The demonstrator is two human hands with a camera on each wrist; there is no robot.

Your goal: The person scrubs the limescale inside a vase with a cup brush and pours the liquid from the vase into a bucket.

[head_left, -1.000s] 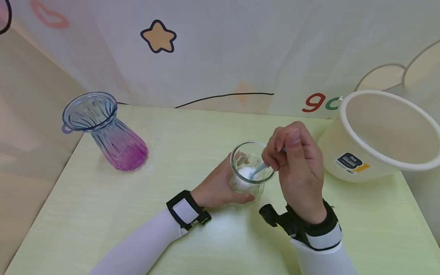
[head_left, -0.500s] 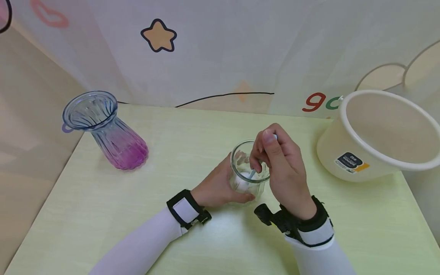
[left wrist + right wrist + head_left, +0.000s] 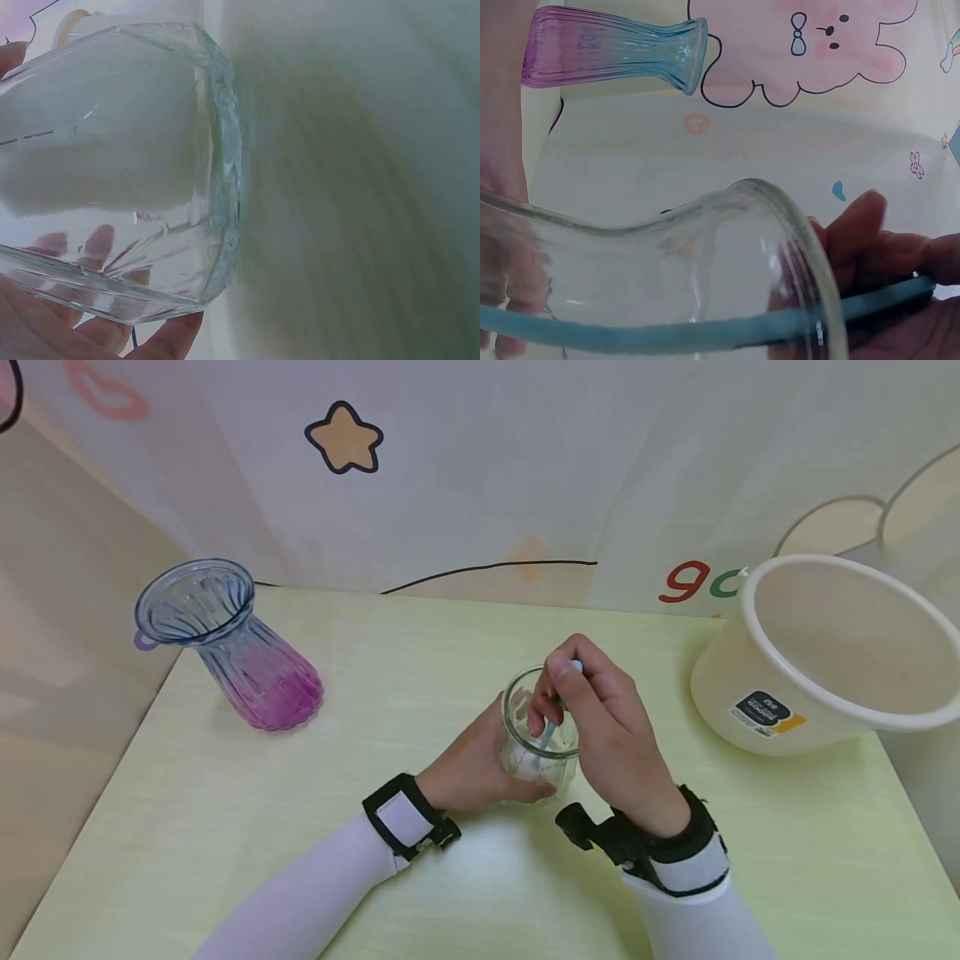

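My left hand (image 3: 476, 768) holds a clear glass jar (image 3: 558, 772) upright on the table, fingers and thumb around its faceted wall. In the left wrist view the jar (image 3: 112, 150) fills much of the picture, with fingers below it. My right hand (image 3: 615, 735) grips the light-blue handle of a cup brush (image 3: 550, 735) above the jar's mouth, its fingertips at the rim. Down inside the jar is the brush's whitish, sponge-like head, blurred by the glass. The right wrist view shows the blue handle (image 3: 705, 335) behind the glass, running to the fingers.
A ribbed glass vase (image 3: 262, 668), blue at the top and pink at the base, stands at the back left. At the right is a cream bucket (image 3: 720, 693) with a dark label. A printed curtain (image 3: 480, 468) hangs behind the pale table (image 3: 375, 652).
My right hand has moved left and over the jar's mouth, and the brush handle now stands steeper. The left hand and jar stay in place.
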